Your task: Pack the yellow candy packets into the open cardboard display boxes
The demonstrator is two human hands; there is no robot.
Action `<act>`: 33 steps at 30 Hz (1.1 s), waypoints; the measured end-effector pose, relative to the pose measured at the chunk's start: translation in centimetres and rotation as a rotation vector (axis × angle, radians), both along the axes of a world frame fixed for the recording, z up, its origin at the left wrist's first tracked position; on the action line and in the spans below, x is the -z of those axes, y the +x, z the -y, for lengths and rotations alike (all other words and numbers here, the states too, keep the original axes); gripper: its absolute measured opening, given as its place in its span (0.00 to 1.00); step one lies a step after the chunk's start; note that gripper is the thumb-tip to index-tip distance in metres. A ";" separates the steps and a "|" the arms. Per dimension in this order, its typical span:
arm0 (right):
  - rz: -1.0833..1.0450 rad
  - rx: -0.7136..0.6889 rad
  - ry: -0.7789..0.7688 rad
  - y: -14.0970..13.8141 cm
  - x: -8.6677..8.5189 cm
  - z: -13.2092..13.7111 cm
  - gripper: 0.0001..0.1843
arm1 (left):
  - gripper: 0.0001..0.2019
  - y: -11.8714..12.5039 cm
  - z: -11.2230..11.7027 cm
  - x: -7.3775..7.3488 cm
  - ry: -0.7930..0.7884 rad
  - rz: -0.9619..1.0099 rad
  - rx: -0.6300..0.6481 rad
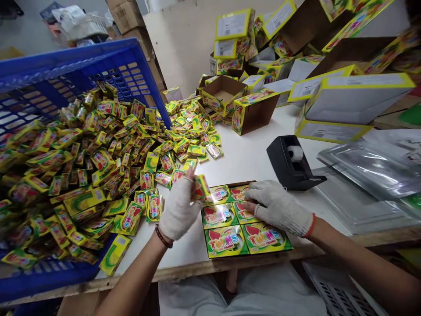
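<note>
My left hand (180, 210), in a white glove with bare fingertips, pinches a small yellow-and-green candy pack (201, 188) over the left side of an open carton. Inside the carton, candy packs (226, 240) marked "TWINS" lie in two columns, faces up. My right hand (276, 207), gloved the same way, rests with fingers stretched over the packs of the right column; its fingertips touch them. A heap of loose candy packs (108, 162) fills a tipped blue crate (131, 57) on my left and spills onto the white table (184, 252).
A black tape dispenser (291, 162) stands right of the carton. Clear plastic sheets (371, 169) lie at the far right. Several empty printed cartons (253, 112) are piled at the back. Brown cardboard boxes (126, 17) stand beyond the crate. The table's wooden edge (184, 273) is close to me.
</note>
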State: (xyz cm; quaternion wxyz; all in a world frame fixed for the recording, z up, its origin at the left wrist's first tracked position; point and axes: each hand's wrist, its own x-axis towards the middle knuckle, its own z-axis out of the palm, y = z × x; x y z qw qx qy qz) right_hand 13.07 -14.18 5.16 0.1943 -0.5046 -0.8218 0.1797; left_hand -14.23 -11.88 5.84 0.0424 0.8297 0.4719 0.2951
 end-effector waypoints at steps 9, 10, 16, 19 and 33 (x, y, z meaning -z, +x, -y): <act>-0.861 0.171 -0.343 -0.6 -2.8 -0.7 0.23 | 0.22 6.9 0.4 -2.8 -0.261 0.188 0.173; -0.919 0.210 -0.354 -0.5 -2.6 -0.8 0.25 | 0.16 6.9 0.1 -2.7 -0.374 0.304 0.160; -1.227 0.168 -0.404 -2.1 -1.2 -0.8 0.31 | 0.12 8.6 0.1 -2.6 -0.677 0.856 0.025; -1.069 0.184 -0.289 -1.5 -1.7 -1.7 0.28 | 0.14 8.8 0.3 -1.9 -0.563 0.697 -0.001; -0.029 -0.041 -0.222 -0.5 1.0 -5.7 0.18 | 0.18 5.1 -0.8 3.3 -0.454 0.243 -0.111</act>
